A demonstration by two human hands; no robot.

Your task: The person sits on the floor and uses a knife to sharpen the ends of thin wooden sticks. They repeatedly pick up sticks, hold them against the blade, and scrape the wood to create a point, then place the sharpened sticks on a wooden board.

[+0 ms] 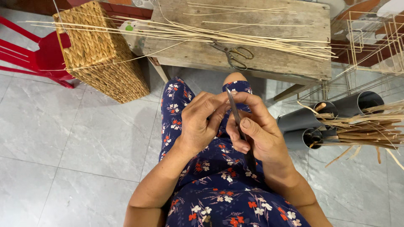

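Right hand (256, 130) fingers grasp a thin dark blade (236, 117) above the lap, its tip pinched by the left hand (202, 122) fingers. Beyond lie scissors (233, 54) and cane strips (202, 33) on the wooden bench (269, 63), beside a woven basket (101, 54).

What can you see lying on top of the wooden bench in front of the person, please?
On the wooden bench lie a bundle of thin pale reed strips and a pair of scissors. The strips cross over the scissors' blades, hiding their tips.
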